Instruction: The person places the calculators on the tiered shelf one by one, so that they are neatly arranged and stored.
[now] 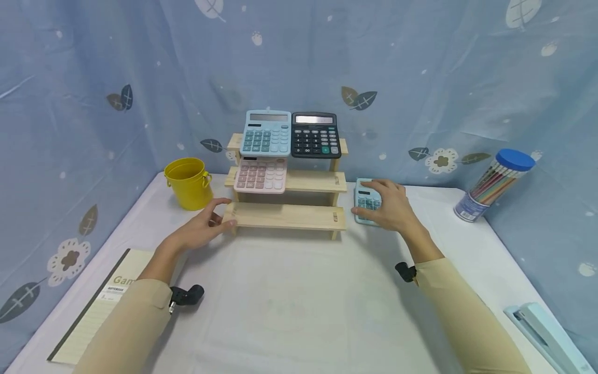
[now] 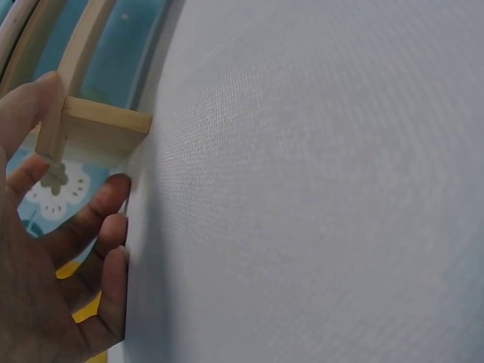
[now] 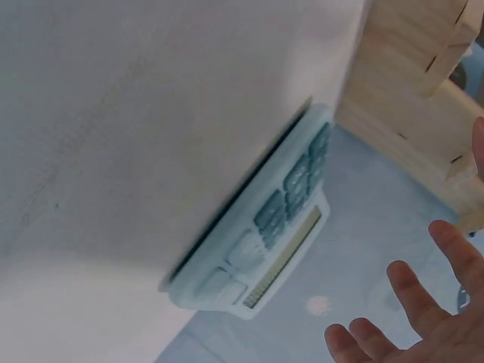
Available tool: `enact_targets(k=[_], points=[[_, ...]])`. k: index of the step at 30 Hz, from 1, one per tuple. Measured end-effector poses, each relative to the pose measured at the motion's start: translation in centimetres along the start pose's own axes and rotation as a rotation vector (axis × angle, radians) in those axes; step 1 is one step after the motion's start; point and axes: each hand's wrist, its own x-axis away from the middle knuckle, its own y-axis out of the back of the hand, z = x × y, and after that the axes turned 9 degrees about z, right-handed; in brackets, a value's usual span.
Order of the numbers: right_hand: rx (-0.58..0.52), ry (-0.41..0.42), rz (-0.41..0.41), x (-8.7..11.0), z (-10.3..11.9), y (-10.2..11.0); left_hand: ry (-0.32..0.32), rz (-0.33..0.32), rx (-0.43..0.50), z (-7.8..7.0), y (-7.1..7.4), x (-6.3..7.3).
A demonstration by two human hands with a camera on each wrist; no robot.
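A wooden three-tier shelf (image 1: 285, 215) stands at the back of the table. On its top tier are a light blue calculator (image 1: 266, 134) and a black calculator (image 1: 315, 136); a pink calculator (image 1: 259, 175) leans on the middle tier's left side. My left hand (image 1: 201, 227) pinches the left end of the bottom board, thumb and index finger at its edges. Another light blue calculator (image 3: 257, 219) lies on the table right of the shelf. Over it hovers my right hand (image 1: 390, 205), fingers spread and apart from it in the right wrist view.
A yellow bucket (image 1: 189, 184) stands left of the shelf. Nearer on that side lies a notebook (image 1: 100, 306). A blue-lidded tub of pencils (image 1: 492, 184) stands at the back right, and a light blue stapler (image 1: 548, 335) lies near the right edge. Patterned blue cloth surrounds the table.
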Motion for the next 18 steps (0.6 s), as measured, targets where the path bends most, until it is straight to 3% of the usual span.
enact_targets(k=[9, 18], points=[[-0.034, -0.088, 0.036, -1.2, -1.3, -0.6, -0.003, 0.001, 0.002, 0.0, 0.2, -0.3], [-0.088, -0.198, 0.16, -2.5, -1.7, -0.9, -0.022, 0.012, 0.01, 0.0, 0.1, 0.0]])
